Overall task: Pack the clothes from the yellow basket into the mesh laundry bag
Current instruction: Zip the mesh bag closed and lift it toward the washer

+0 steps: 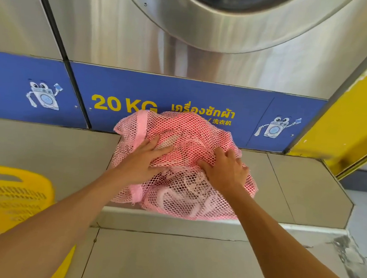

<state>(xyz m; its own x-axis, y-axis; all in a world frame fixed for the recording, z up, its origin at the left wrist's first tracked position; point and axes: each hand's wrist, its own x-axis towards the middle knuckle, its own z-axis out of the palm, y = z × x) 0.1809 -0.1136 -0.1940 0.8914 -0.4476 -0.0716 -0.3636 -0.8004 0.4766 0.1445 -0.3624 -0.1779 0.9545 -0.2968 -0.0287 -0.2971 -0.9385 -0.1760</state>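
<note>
- I see the steel washing machine [207,42] filling the top of my view, its round door rim above and a blue band [181,101] along its base reading "20 KG"
- Below it runs a grey tiled ledge [56,146], with a step down toward me
- The pink mesh laundry bag [191,139] sits bulging on that ledge, right against the blue band, with pale and patterned clothes [187,189] showing through the netting
- The yellow basket [9,193] stands at my lower left, well apart from the bag; I cannot tell what is inside it
- My left hand [141,159] lies flat on the bag's left side, fingers straight and spread, pressing the mesh
- My right hand [226,170] rests on the bag's right side, fingers curled and bunching a fold of mesh
</note>
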